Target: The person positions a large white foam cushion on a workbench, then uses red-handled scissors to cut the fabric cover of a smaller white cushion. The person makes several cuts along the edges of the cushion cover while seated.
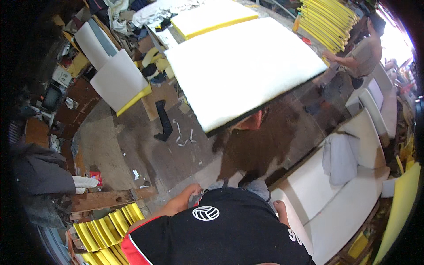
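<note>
My left hand (194, 190) hangs beside my dark-shirted body with loosely curled fingers and nothing visible in them. My right hand (279, 206) is low at my right side, near a pale upholstered sofa piece (300, 196); its fingers are small and partly hidden. Ahead, a large white padded panel (243, 75) with a dark lower edge rests on a raised support, apart from both hands. Behind it lies a yellow-edged white slab (212, 20).
A co-worker (366, 53) reaches toward the panel's right end, near stacked yellow foam (324, 20). Leaning pale boards (117, 81), a dark angled piece and scraps (163, 119) are ahead left. Grooved yellow foam (106, 227) is at lower left; more upholstered pieces (366, 101) stand right.
</note>
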Action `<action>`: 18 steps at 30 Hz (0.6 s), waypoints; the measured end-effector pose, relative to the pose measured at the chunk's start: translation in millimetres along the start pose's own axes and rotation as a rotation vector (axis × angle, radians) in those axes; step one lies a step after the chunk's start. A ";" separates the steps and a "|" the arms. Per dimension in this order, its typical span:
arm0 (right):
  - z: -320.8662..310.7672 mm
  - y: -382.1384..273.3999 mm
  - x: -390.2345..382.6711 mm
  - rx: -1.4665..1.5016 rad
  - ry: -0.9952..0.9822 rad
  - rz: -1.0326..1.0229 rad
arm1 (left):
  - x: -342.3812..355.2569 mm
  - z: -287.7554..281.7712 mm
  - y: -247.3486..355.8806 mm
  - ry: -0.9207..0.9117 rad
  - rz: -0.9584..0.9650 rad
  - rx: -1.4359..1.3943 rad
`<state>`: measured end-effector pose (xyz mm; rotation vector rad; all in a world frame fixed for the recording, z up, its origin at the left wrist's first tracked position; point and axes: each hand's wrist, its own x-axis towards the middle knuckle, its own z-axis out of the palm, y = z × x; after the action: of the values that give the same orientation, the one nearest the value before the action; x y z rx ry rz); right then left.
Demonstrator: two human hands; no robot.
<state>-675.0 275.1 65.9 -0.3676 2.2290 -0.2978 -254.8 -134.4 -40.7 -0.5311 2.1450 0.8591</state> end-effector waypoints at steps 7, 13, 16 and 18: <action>-104.4 -30.5 80.6 0.035 0.079 -0.050 | -1.8 -133.3 81.2 0.507 -0.425 -0.563; -180.3 -52.2 157.2 0.049 0.127 -0.174 | -28.2 -291.6 180.1 1.024 -0.578 -1.607; -197.6 -69.9 182.7 -0.009 0.124 -0.254 | -35.4 -325.5 190.8 1.318 -0.505 -1.623; -200.7 -79.6 191.7 -0.012 0.103 -0.262 | -22.7 -326.9 161.9 1.439 -0.419 -1.403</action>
<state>-934.7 149.9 81.4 -0.6656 2.2845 -0.4515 -498.1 -255.9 203.5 -2.8361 1.7931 1.9907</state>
